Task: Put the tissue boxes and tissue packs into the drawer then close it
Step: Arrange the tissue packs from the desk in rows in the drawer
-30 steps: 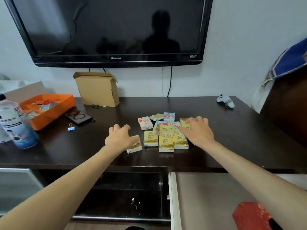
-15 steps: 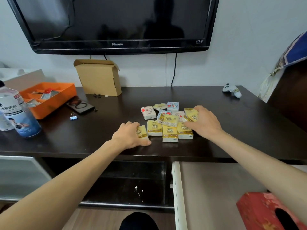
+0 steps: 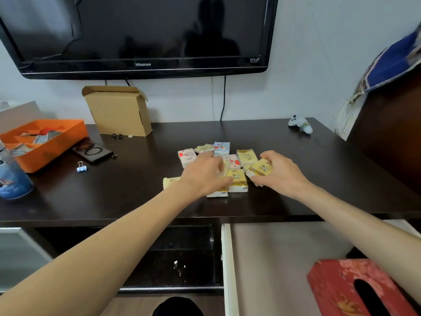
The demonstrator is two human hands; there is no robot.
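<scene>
Several small tissue packs (image 3: 237, 180), yellow and white with red hearts, lie in a cluster on the dark cabinet top (image 3: 136, 197). My right hand (image 3: 281, 173) is closed around a yellow tissue pack (image 3: 260, 170) at the cluster's right side. My left hand (image 3: 205, 173) lies palm down over the middle packs with its fingers bent onto them; whether it grips one is unclear. One yellow pack (image 3: 170, 181) lies apart, beside my left wrist. The drawer (image 3: 273, 258) stands pulled out at lower right, with a red tissue box (image 3: 355, 290) in it.
An orange tray (image 3: 75, 135), a bottle (image 3: 13, 179), a dark phone-like device (image 3: 93, 151) and a binder clip (image 3: 81, 167) sit at the left. A cardboard box (image 3: 118, 110) stands at the back, a white controller (image 3: 300, 125) at the far right. A TV (image 3: 141, 35) hangs above.
My left hand has left the leftmost yellow pack and moved right onto the middle of the cluster. My right hand has closed on a yellow pack at the right.
</scene>
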